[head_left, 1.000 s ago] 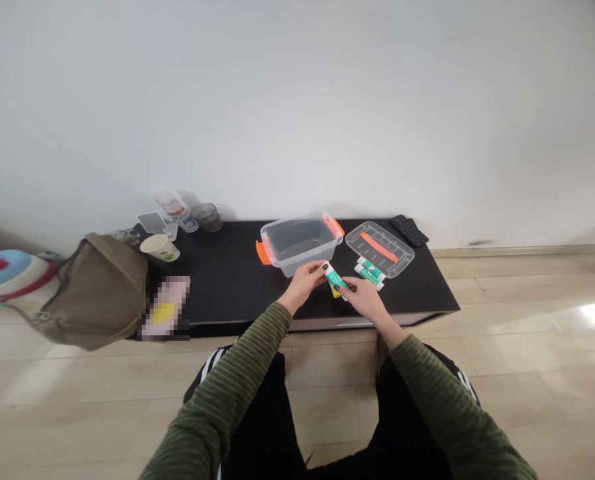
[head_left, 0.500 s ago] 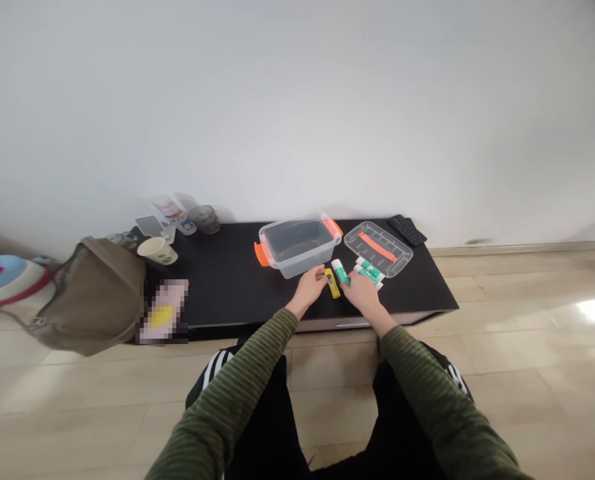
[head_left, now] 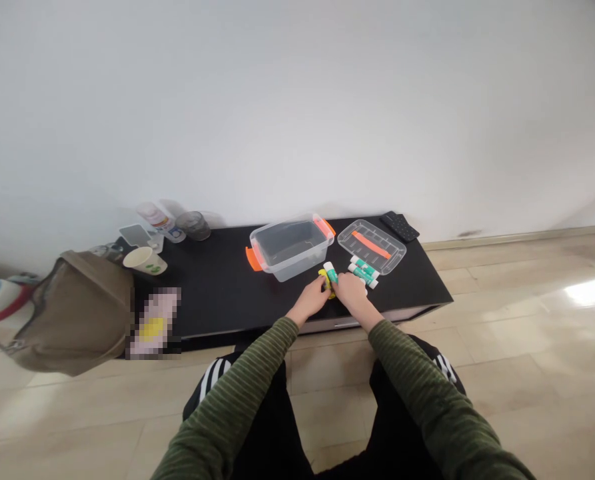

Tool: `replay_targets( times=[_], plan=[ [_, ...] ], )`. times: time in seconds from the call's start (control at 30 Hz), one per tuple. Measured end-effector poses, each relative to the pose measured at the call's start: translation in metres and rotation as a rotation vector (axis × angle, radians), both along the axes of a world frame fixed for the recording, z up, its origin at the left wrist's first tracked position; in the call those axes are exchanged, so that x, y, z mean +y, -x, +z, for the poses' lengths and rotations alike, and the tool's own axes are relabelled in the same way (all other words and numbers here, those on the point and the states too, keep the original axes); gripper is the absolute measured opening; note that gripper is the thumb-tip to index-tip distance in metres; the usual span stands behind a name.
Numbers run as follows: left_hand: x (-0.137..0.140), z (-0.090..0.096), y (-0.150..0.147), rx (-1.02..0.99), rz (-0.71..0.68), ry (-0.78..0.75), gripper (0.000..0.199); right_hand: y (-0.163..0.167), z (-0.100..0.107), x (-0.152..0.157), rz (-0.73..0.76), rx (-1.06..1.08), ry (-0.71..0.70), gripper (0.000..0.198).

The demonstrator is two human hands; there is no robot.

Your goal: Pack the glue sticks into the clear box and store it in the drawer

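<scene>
My left hand (head_left: 310, 300) is closed around a yellow glue stick (head_left: 323, 274), and its fingers hide much of it. Right beside it, my right hand (head_left: 353, 293) grips a green-and-white glue stick (head_left: 330, 271) whose white end points away from me. Several more green-and-white glue sticks (head_left: 365, 267) lie to the right of that hand, one partly covered by it. Behind my hands stands a clear plastic box (head_left: 297, 267) with orange latches, its top uncovered. Its clear lid (head_left: 394, 263), with an orange handle, lies flat to the right of the box.
On the black cabinet (head_left: 217, 293), a paper cup (head_left: 146, 261), a spray can (head_left: 160, 221) and a dark glass (head_left: 194, 226) stand at the left. A brown bag (head_left: 80, 313) rests at the left end. Black patterned items (head_left: 400, 227) lie beyond the lid, near the wall.
My left fingers have closed around the yellow glue stick. The right hand and its green-and-white stick have come close against it. The view has shifted slightly.
</scene>
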State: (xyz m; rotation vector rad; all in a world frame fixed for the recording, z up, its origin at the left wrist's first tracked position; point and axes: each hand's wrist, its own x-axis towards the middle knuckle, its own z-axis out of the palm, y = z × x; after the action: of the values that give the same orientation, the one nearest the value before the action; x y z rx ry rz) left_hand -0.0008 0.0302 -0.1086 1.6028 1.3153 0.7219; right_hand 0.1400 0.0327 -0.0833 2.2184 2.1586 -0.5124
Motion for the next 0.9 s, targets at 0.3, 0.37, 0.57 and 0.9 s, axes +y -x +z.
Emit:
replay_targets(
  times=[0.3, 0.37, 0.57, 0.9],
  plan=[
    [-0.008, 0.001, -0.013, 0.159, -0.097, -0.383, 0.033, -0.079, 0.023, 0.010, -0.143, 0.026, -0.151, 0.029],
    [-0.012, -0.001, -0.023, 0.241, -0.237, -0.438, 0.031, -0.096, 0.023, 0.008, -0.169, 0.016, -0.119, 0.028],
    [-0.020, -0.009, -0.061, 0.446, -0.461, -0.534, 0.036, -0.110, 0.013, 0.000, -0.131, -0.015, -0.004, 0.026],
    [-0.013, -0.015, -0.083, 0.591, -0.388, -0.586, 0.019, -0.097, 0.011, 0.000, -0.107, -0.051, 0.075, 0.027]
  ],
)
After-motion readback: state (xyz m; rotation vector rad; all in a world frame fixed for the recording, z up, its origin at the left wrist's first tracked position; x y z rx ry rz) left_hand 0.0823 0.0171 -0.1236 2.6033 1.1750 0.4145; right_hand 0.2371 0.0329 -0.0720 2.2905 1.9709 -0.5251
